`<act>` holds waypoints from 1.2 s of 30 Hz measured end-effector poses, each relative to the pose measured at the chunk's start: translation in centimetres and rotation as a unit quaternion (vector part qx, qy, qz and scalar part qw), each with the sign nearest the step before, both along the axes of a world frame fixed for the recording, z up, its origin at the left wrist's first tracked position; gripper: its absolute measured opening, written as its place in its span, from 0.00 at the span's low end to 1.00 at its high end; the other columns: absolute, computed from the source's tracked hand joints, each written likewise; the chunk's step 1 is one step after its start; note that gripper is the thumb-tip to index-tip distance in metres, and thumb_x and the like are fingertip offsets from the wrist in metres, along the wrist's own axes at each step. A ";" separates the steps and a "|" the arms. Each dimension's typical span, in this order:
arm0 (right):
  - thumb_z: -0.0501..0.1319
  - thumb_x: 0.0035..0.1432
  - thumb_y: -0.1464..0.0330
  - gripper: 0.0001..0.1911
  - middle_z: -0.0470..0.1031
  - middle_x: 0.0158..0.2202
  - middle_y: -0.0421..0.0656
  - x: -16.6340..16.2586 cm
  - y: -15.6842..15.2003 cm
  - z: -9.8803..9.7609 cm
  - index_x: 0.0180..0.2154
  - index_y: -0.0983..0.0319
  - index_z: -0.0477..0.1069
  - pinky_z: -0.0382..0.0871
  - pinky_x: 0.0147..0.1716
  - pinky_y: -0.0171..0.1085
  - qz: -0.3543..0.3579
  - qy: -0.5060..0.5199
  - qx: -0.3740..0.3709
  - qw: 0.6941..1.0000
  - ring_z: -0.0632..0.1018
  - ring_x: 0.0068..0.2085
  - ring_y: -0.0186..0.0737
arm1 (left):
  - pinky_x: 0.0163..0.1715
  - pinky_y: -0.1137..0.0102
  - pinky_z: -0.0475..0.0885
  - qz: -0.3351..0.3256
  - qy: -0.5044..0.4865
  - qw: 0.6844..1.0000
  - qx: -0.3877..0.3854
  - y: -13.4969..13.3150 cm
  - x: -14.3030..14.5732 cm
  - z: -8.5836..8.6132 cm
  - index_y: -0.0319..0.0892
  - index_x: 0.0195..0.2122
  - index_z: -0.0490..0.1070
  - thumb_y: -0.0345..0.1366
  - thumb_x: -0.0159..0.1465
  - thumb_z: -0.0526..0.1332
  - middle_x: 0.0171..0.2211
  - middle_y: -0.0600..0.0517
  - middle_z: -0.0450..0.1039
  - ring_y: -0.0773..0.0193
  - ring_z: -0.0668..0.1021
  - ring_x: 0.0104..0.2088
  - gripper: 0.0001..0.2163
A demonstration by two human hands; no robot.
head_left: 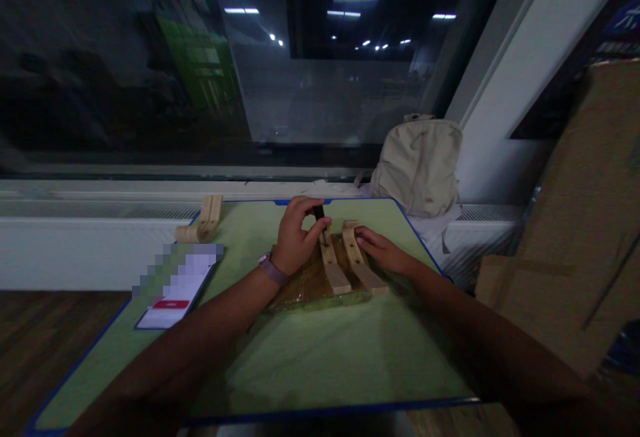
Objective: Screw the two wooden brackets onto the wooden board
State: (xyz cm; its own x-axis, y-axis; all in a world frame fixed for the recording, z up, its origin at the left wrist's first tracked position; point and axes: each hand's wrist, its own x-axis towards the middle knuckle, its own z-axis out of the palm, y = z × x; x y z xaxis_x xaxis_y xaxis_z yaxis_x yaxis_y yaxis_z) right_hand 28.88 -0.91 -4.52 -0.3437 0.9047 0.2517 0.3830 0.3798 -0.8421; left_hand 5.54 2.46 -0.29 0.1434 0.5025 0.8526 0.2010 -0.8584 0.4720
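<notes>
My left hand (pixel 296 236) pinches the black handle of a small screwdriver-like tool (pixel 319 212). Its thin shaft points down to a hole in the left curved wooden piece (pixel 334 272). Just to the right lies a second curved wooden piece (pixel 356 257) with holes along it. The fingers of my right hand (pixel 376 248) are closed around its upper right edge. Both pieces rest on a brown, shiny, plastic-covered sheet (pixel 297 287). The tool's tip is too small to make out.
More wooden pieces (pixel 211 210) sit at the table's far left corner. A paper or booklet (pixel 173 290), partly pixelated, lies on the left of the green table (pixel 320 357). A beige backpack (pixel 420 164) stands by the window; a large cardboard box (pixel 555 237) is at right.
</notes>
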 end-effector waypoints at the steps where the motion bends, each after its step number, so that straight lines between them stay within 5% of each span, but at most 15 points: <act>1: 0.53 0.65 0.50 0.23 0.75 0.50 0.48 0.0 0.0 0.0 0.50 0.58 0.71 0.63 0.58 0.53 0.000 0.001 -0.001 1.000 0.74 0.54 0.50 | 0.43 0.65 0.74 0.009 0.004 1.000 -0.005 0.0 0.0 0.0 0.45 0.48 0.70 0.37 0.63 0.63 0.41 0.49 0.72 0.62 0.75 0.42 0.12; 9: 0.53 0.64 0.49 0.23 0.76 0.50 0.47 0.1 0.2 -0.2 0.49 0.58 0.71 0.63 0.58 0.53 0.000 0.002 0.001 1.000 0.74 0.54 0.50 | 0.43 0.68 0.77 -0.064 -0.024 0.994 -0.082 -0.2 0.3 -0.5 0.45 0.56 0.63 0.36 0.69 0.55 0.45 0.47 0.74 0.64 0.79 0.42 0.14; 19: 0.51 0.65 0.50 0.24 0.75 0.50 0.49 0.0 0.2 -0.2 0.49 0.60 0.69 0.64 0.57 0.51 0.012 0.000 0.003 1.000 0.74 0.53 0.49 | 0.44 0.64 0.74 0.060 0.042 0.993 0.088 -0.8 -0.2 0.9 0.44 0.47 0.70 0.38 0.64 0.62 0.41 0.49 0.70 0.61 0.75 0.43 0.11; 29: 0.51 0.66 0.49 0.24 0.74 0.51 0.48 0.0 0.1 -0.1 0.51 0.60 0.69 0.62 0.59 0.51 0.019 0.002 -0.005 1.000 0.72 0.55 0.49 | 0.45 0.65 0.76 0.021 0.021 0.999 -0.012 -0.5 0.1 -0.2 0.44 0.57 0.64 0.36 0.69 0.54 0.50 0.45 0.73 0.61 0.78 0.47 0.16; 36: 0.52 0.65 0.49 0.25 0.74 0.51 0.49 0.1 0.5 -0.7 0.51 0.60 0.69 0.61 0.58 0.53 0.017 0.012 -0.001 1.000 0.72 0.55 0.51 | 0.45 0.65 0.75 0.005 0.032 0.999 0.004 -1.0 -0.1 0.5 0.43 0.53 0.66 0.35 0.69 0.52 0.44 0.46 0.74 0.62 0.78 0.44 0.13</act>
